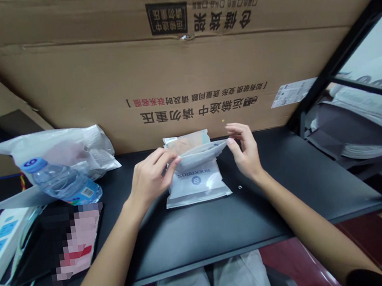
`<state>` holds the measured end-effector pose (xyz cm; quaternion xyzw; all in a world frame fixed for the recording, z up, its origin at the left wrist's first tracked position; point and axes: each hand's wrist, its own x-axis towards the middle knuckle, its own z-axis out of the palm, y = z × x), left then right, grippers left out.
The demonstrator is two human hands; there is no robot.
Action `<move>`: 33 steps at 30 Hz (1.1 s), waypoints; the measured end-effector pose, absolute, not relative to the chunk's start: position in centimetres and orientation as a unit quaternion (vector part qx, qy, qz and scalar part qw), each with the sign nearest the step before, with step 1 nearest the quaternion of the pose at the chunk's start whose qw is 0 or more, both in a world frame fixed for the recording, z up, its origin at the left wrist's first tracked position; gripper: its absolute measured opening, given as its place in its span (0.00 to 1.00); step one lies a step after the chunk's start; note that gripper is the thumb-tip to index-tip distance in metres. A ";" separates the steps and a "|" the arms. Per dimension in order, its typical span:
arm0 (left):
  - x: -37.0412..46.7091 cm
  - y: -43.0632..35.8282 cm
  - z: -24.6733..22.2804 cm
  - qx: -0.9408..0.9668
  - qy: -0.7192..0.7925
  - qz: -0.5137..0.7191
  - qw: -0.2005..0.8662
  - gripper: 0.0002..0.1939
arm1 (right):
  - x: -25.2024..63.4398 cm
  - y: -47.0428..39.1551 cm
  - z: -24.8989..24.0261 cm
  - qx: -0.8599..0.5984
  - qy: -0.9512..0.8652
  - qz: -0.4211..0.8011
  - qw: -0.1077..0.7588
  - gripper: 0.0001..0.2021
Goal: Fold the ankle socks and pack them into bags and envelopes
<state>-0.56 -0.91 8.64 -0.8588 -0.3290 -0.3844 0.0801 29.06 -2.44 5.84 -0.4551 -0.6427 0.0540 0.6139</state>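
My left hand (154,173) pinches the left edge of a thin whitish plastic bag (201,154), which is raised and tilted. At the bag's right end is my right hand (244,150), its fingers apart and the thumb near the bag's corner. Beneath the raised bag, a frosted bag with ROCKBROS lettering (196,184) lies flat on the black table (203,235). Behind it another package with a beige part (192,139) shows by the cardboard. What is inside the raised bag is hard to make out.
Large printed cardboard (195,67) stands along the table's back. On the left are a water bottle (64,183), a white plastic bag (68,149), a power strip (0,241) with cables and a pixelated pink item (80,242). A small white bit (240,187) lies right of the bags.
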 end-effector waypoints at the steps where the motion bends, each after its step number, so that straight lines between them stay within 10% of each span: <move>1: -0.5 -1.1 8.7 -0.865 -0.322 -0.377 0.079 0.09 | 29.0 -2.9 6.2 -0.446 -0.664 0.026 0.600 0.10; 13: 0.8 -2.6 8.8 -0.901 -0.236 -0.356 0.079 0.06 | 29.4 -3.7 6.8 -0.486 -0.793 -0.056 0.363 0.13; 19: 2.1 -3.8 8.6 -0.894 -0.157 -0.348 -0.233 0.13 | 28.8 -3.6 6.4 -0.434 -0.758 0.089 0.479 0.21; 24: 2.0 -1.8 7.9 -0.763 -0.347 -0.466 -0.283 0.10 | 27.3 -4.4 6.5 -0.382 -0.712 0.157 0.567 0.19; 33: 2.5 -0.7 5.6 -0.620 -0.368 -0.408 -0.559 0.35 | 26.4 -4.4 6.4 -0.383 -0.674 0.249 0.580 0.14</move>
